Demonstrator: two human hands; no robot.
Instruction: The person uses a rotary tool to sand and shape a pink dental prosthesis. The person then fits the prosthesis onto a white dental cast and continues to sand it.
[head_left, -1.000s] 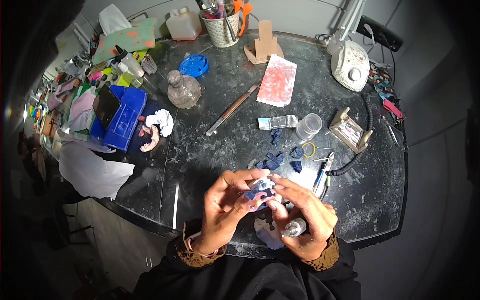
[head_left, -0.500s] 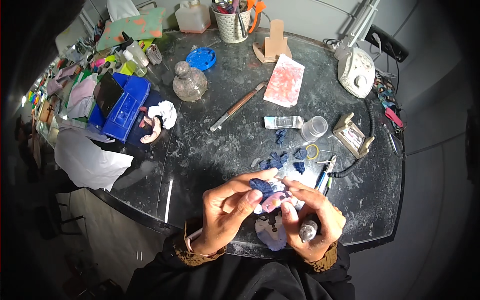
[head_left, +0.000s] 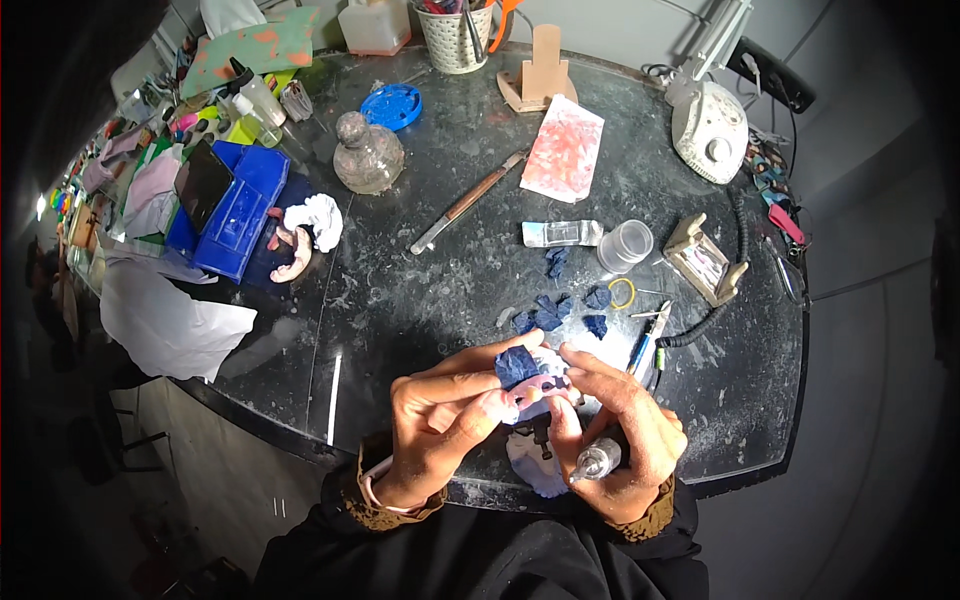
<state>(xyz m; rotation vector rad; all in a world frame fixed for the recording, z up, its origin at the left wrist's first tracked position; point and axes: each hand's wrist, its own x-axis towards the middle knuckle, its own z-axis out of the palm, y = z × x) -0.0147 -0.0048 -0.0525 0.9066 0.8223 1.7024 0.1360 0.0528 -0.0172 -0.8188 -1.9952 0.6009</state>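
Note:
My left hand (head_left: pixel 440 415) grips one side of a pink denture piece (head_left: pixel 541 389) with tooth-coloured parts, thumb in front and fingers behind. A dark blue crumpled scrap (head_left: pixel 516 367) lies against its upper left. The fingertips of my right hand (head_left: pixel 640 425) close on the other side of the denture piece. Against that same palm rests a silver metal cylinder with a narrow tip (head_left: pixel 598 460), its rear part hidden by the hand. Below the denture piece, a whitish rounded piece with dark metal fittings (head_left: pixel 535 470) shows near the table edge, partly covered.
Several dark blue scraps (head_left: pixel 548 312), a clear plastic cup (head_left: pixel 626 247) and a blue-handled tool (head_left: pixel 648 340) lie beyond my hands. A brown-handled knife (head_left: pixel 468 200) lies farther off. A coiled black cord (head_left: pixel 715 325) runs at right by a white control box (head_left: pixel 709 137).
The denture piece has tilted slightly, showing more of its front. The silver cylinder's tip has swung toward the lower left. The whole view has shifted a little.

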